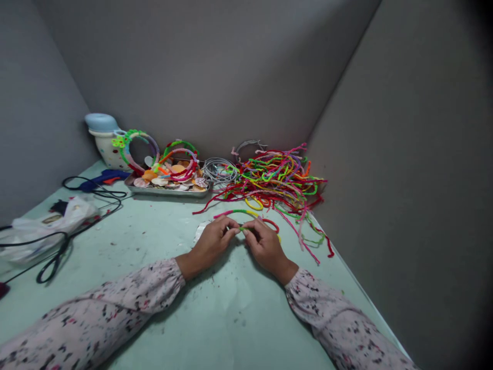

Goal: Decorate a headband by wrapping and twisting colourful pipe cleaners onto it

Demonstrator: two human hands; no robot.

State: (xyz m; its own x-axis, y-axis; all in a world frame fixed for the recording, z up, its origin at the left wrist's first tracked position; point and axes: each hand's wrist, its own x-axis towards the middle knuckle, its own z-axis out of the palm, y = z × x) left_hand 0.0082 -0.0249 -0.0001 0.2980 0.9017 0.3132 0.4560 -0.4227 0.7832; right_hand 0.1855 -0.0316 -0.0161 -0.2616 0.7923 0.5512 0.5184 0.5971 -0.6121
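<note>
My left hand (213, 240) and my right hand (266, 248) meet above the middle of the table, fingertips almost touching. Between them both pinch a short piece of green pipe cleaner (241, 229); its ends are hidden by the fingers. Just beyond the hands curves a band (234, 211) wrapped in pink, green and yellow; whether it joins the green piece I cannot tell. A red loop (272, 224), perhaps a scissor handle, shows behind my right hand. Something whitish and round (200, 231) lies partly hidden behind my left hand.
A heap of colourful pipe cleaners (275, 177) lies at the back right, beside coiled grey wire (219, 171). A metal tray (169, 192) holds shells and wrapped rings. Leftward are a blue-lidded container (110, 146), a blue glue gun (100, 178), black cable (65, 244) and a plastic bag (33, 231).
</note>
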